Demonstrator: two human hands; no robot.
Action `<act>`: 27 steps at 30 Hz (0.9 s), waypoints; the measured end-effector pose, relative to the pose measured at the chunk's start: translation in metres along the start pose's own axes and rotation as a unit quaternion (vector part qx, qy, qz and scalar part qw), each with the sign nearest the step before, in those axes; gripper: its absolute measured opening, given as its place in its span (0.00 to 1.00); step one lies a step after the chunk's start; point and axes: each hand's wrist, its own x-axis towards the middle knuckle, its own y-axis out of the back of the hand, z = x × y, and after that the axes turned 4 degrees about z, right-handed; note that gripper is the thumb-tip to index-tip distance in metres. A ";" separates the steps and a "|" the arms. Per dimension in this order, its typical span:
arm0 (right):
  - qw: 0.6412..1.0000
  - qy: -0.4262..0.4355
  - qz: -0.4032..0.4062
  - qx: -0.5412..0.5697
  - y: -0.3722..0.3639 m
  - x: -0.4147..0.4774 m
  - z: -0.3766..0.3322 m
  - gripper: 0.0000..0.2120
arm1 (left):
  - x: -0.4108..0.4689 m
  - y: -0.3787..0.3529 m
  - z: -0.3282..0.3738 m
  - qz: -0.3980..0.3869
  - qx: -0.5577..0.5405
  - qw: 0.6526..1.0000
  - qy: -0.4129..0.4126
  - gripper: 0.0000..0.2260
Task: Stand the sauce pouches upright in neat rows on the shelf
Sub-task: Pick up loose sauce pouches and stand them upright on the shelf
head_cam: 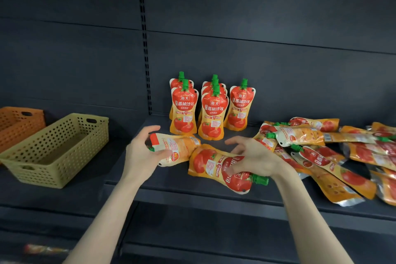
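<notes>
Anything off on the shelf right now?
Yes. Only six standing pouches, in uneven columns of two, three, one. The rest lie in a loose overlapping heap at the right of the shelf. The left hand grips a sideways pouch; the right hand grips a flat pouch. No spill or damage visible.

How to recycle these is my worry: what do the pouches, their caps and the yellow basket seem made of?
Pouches: flexible plastic film, glossy printed; the silvery base of a lying one hints at a foil or metallised layer. Caps: rigid green plastic, apparently moulded. Basket: matte yellow moulded plastic, judging by its even holes and cut handles.
</notes>
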 end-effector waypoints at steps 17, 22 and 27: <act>0.953 0.142 0.249 -0.096 0.024 0.026 -0.043 0.34 | 0.028 -0.032 0.038 0.035 -0.140 0.985 -0.094 0.14; 0.941 0.170 0.291 -0.004 0.026 0.035 -0.044 0.34 | 0.028 -0.042 0.029 0.028 -0.159 0.982 -0.094 0.12; 0.934 0.153 0.293 0.140 0.007 0.046 -0.035 0.36 | 0.019 -0.058 0.009 0.003 -0.195 0.980 -0.049 0.14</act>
